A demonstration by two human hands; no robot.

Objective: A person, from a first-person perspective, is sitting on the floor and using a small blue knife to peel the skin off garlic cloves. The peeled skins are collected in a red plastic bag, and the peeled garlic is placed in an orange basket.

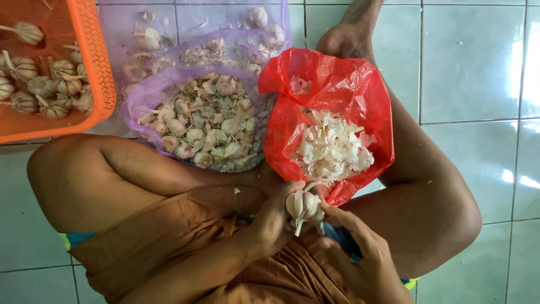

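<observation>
Both hands are pinching one whole white papery garlic bulb [302, 206] over the lap, left hand [274, 224] gripping its side, right hand [360, 247] fingertips on it, stem pointing down, just below the red plastic bag of peels [332, 121].

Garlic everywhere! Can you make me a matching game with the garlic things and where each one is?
Things:
1. whole garlic bulbs with stems
2. loose garlic cloves
3. white papery garlic skins
4. single garlic bulb

Places:
A. in the red plastic bag
B. between the left hand and right hand
C. in the orange basket
D. in the purple plastic bag

Pairs: 1-C, 2-D, 3-A, 4-B
</observation>
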